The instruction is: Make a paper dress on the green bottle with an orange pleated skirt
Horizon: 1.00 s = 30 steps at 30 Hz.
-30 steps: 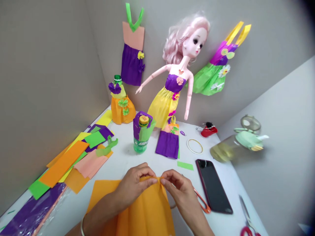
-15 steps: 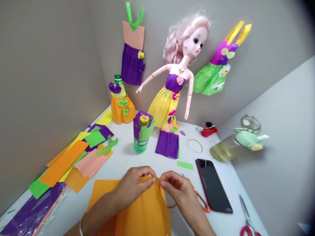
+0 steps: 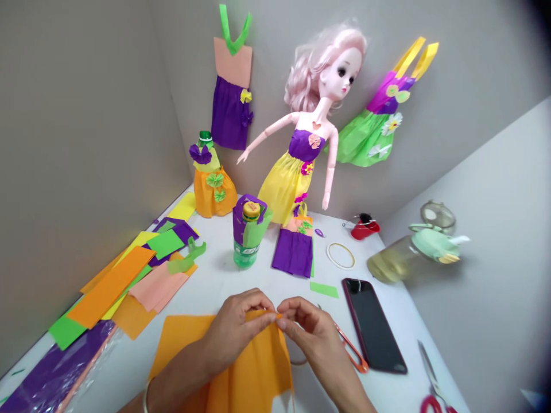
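Observation:
A sheet of orange fabric [image 3: 247,384] hangs in soft folds from its top edge, with a flat part spread out to the left on the table. My left hand [image 3: 232,327] pinches that top edge between thumb and fingers. Close beside it, almost touching, my right hand [image 3: 316,332] is closed on the right end of the same edge. What the fingertips do between them is partly hidden. Behind my right hand lie orange-handled scissors [image 3: 359,360], partly covered by it. Straight ahead stands a small bottle [image 3: 246,258] wrapped in purple and green pieces.
Coloured fabric pieces [image 3: 116,287] pile at left. A phone [image 3: 374,327] and red-handled scissors [image 3: 430,373] lie right, near a tilted-looking jug [image 3: 396,255]. At the back are a doll [image 3: 288,172], a dressed bottle [image 3: 213,192], a small purple-skirted dress [image 3: 295,249] and a bangle [image 3: 340,256].
My fingertips have shifted slightly right along the edge. The fabric's lower right part has swung left, baring more tabletop beneath my right hand.

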Tool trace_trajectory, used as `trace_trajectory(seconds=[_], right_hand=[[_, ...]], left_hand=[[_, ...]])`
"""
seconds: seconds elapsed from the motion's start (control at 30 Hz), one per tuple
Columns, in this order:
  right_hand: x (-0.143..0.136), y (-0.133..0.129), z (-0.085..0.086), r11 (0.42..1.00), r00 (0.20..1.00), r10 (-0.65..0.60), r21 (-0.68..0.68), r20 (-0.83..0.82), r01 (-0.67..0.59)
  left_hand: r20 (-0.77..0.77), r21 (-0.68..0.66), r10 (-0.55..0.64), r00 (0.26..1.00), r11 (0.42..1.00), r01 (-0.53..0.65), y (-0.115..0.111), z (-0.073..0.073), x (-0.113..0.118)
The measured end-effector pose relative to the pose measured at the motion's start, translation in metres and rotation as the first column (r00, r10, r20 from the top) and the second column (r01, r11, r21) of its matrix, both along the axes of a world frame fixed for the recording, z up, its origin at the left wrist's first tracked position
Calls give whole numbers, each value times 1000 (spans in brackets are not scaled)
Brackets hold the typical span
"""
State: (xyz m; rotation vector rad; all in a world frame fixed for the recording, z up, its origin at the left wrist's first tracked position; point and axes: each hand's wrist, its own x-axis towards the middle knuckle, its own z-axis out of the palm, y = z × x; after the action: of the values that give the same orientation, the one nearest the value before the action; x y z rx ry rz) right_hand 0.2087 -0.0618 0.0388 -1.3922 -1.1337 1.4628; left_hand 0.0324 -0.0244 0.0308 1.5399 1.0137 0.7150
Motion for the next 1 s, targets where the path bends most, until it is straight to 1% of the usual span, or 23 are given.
trace_trajectory(seconds=[0.13, 0.27, 0.33, 0.43, 0.5, 0.57, 0.6, 0.63, 0.67, 0.7, 0.73, 0.77, 0.8, 0.83, 0.87, 0.9, 0.93, 0.97, 1.0], right_hand=[[1, 0, -1, 1000, 1000, 10, -7, 30, -10], [1, 1, 2, 1000, 995, 21, 5, 101, -22], [1, 2, 5, 999, 988, 24, 37, 151, -30], [3, 3, 8, 995, 982, 12, 96, 189, -31], [6, 4, 9, 996, 991, -4, 90, 135, -8], [8, 3, 11, 998, 999, -26, 53, 38, 24], [9, 2, 12, 999, 999, -39, 35, -19, 40], [10, 2, 13, 998, 996, -54, 19, -76, 56], [10, 1, 14, 997, 988, -74, 0, -135, 74], [9, -1, 14, 995, 975, -100, -26, -199, 97], [9, -2, 15, 991, 954, -133, -62, -267, 121], [8, -4, 15, 984, 927, -170, -104, -334, 143], [7, -5, 14, 975, 895, -210, -148, -394, 164], [6, -7, 14, 965, 862, -249, -188, -441, 183], [6, -8, 13, 955, 833, -285, -219, -474, 202], [5, -10, 11, 944, 809, -320, -242, -493, 226], [6, -11, 10, 932, 789, -355, -258, -501, 255], [6, -12, 8, 918, 769, -391, -274, -505, 287], [7, -13, 7, 902, 748, -428, -287, -508, 321]], left_hand=[[-2, 10, 7, 1000, 1000, -7, -2, -4, 1], [-40, 18, -6, 999, 1000, 7, 0, -6, 0], [-73, 32, -43, 996, 998, 45, 2, -2, -2], [-131, 17, -118, 984, 992, 122, 4, 9, -10], [-180, -23, -154, 972, 988, 152, 7, 16, -19], [-256, -45, -191, 947, 981, 186, 10, 22, -31], [-303, -35, -207, 930, 978, 206, 12, 24, -37], [-353, 0, -197, 915, 978, 211, 14, 26, -44], [-400, 67, -144, 905, 980, 186, 16, 28, -50], [-433, 166, -43, 900, 978, 126, 16, 31, -55], [-437, 283, 90, 895, 958, 42, 14, 33, -59], [-404, 400, 234, 884, 915, -59, 10, 36, -61], [-340, 488, 354, 871, 858, -158, 4, 38, -62], [-265, 527, 428, 864, 815, -242, -6, 39, -62], [-194, 512, 459, 867, 801, -309, -17, 38, -60], [-138, 428, 420, 897, 842, -329, -31, 35, -57], [-99, 248, 343, 934, 917, -311, -45, 29, -54], [-48, -11, 255, 966, 967, -256, -59, 20, -49], [31, -288, 157, 987, 947, -141, -72, 8, -45]])
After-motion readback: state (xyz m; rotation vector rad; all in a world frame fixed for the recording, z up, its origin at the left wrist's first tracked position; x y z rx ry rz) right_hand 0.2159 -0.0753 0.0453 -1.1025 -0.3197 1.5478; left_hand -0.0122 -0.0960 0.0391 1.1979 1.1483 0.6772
